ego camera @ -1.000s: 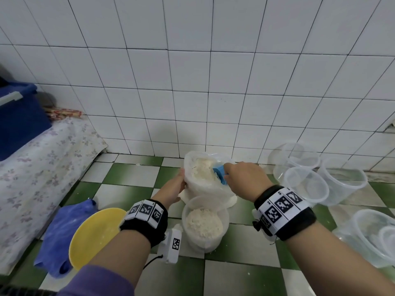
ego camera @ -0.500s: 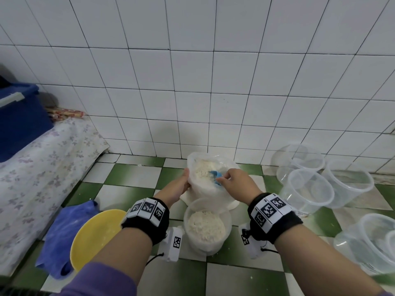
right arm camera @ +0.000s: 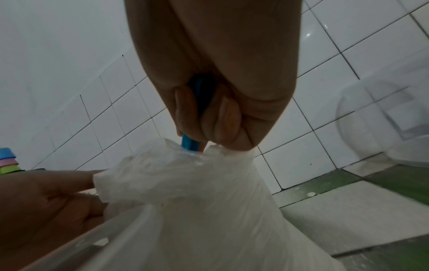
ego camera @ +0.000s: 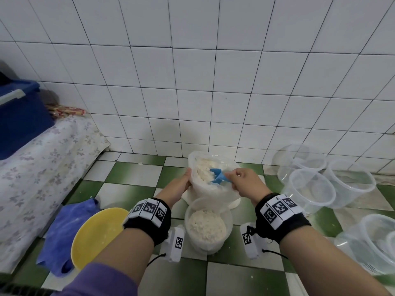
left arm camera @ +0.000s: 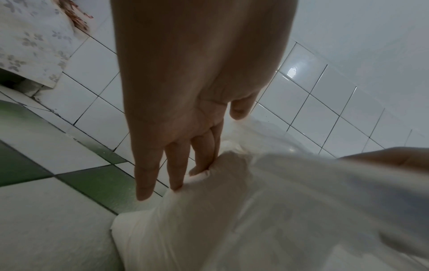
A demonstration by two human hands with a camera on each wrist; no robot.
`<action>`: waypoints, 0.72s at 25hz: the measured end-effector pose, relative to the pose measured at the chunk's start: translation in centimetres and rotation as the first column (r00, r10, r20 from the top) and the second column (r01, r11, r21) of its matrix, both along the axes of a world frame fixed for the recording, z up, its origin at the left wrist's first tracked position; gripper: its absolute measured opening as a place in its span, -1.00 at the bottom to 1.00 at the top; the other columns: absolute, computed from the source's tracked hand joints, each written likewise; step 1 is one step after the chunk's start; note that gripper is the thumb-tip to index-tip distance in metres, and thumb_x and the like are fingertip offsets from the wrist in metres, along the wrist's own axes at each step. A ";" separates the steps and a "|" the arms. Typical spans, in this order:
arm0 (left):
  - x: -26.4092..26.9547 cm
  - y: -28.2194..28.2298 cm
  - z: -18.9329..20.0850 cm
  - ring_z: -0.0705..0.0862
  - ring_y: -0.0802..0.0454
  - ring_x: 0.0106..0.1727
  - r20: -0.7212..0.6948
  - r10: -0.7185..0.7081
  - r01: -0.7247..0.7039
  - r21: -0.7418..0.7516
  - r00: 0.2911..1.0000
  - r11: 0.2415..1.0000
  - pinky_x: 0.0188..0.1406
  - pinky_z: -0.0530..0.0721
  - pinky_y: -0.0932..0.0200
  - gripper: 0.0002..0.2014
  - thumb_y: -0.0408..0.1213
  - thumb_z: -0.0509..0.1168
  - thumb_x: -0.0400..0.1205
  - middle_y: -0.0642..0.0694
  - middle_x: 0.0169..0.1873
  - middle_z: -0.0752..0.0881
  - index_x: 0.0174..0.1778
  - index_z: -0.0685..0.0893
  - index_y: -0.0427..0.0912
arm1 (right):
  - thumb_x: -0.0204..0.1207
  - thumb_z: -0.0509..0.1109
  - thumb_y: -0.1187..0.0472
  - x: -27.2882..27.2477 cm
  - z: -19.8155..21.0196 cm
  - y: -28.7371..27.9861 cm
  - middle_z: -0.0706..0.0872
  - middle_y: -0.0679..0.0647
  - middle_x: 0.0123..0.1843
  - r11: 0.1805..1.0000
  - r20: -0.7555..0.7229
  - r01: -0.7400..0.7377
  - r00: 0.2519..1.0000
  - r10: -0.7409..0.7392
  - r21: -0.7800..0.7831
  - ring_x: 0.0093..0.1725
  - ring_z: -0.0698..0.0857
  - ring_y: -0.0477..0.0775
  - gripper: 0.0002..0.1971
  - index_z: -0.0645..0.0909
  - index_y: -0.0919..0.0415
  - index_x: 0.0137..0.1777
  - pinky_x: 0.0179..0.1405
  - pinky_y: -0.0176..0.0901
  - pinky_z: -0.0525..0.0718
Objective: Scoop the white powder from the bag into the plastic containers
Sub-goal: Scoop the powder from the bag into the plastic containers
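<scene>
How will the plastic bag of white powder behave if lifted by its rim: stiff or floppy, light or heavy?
Probably floppy: the plastic bag is thin film, crumpled where the left hand holds it. Likely heavy, as white powder fills much of it; it may sag.

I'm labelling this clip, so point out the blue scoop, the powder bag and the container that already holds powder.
blue scoop (ego camera: 219, 178): head view, on its blue bowl.
powder bag (ego camera: 204, 190): head view, on its front wall below the scoop.
filled container (ego camera: 206, 245): head view, on its front wall under the powder.
</scene>
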State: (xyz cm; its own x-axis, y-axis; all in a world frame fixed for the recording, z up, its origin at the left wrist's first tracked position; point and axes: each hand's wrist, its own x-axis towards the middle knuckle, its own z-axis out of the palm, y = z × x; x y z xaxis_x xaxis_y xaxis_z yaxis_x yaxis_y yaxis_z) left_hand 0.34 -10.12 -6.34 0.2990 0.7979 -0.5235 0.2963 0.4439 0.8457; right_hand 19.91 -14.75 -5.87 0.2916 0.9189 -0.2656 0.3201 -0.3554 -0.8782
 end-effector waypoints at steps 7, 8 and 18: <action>-0.5 0.2 -0.6 0.64 0.05 0.24 0.011 0.086 -0.087 0.032 0.996 0.996 0.46 0.42 -0.18 -0.50 0.20 0.21 0.64 0.03 0.23 0.72 0.33 0.64 -0.09 | 0.62 0.32 0.08 1.8 0.6 -1.5 0.47 0.01 -0.49 0.999 -0.072 0.028 0.997 -0.026 0.016 -0.53 0.34 -0.06 -0.69 0.66 0.37 -0.10 -0.57 -0.31 0.35; -0.5 0.2 -0.6 0.65 0.06 0.23 0.020 0.089 -0.090 0.033 0.996 0.995 0.43 0.44 -0.16 -0.51 0.19 0.23 0.64 0.03 0.22 0.72 0.31 0.65 -0.10 | 0.62 0.32 0.07 2.1 0.8 -1.7 0.47 0.00 -0.50 0.999 -0.074 0.031 0.997 -0.030 0.018 -0.52 0.34 -0.06 -0.68 0.66 0.39 -0.08 -0.56 -0.30 0.36; -1.6 -1.7 -1.7 0.67 0.04 0.25 0.068 0.098 -0.103 0.075 0.993 0.992 0.35 0.56 -0.04 -0.62 0.12 0.31 0.62 0.01 0.19 0.71 0.17 0.65 -0.10 | 0.62 0.32 0.09 3.1 3.6 -4.9 0.41 -0.08 -0.58 0.997 -0.164 -0.005 0.986 0.017 0.071 -0.56 0.27 -0.11 -0.66 0.67 0.43 0.04 -0.58 -0.32 0.29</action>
State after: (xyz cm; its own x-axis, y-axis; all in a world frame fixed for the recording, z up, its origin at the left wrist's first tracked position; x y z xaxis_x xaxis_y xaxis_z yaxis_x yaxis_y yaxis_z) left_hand -1.31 -11.79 -8.02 0.2459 0.8632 -0.4408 0.1972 0.4007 0.8947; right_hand 23.01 -19.65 -2.24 0.2392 0.9398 -0.2442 0.1727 -0.2887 -0.9417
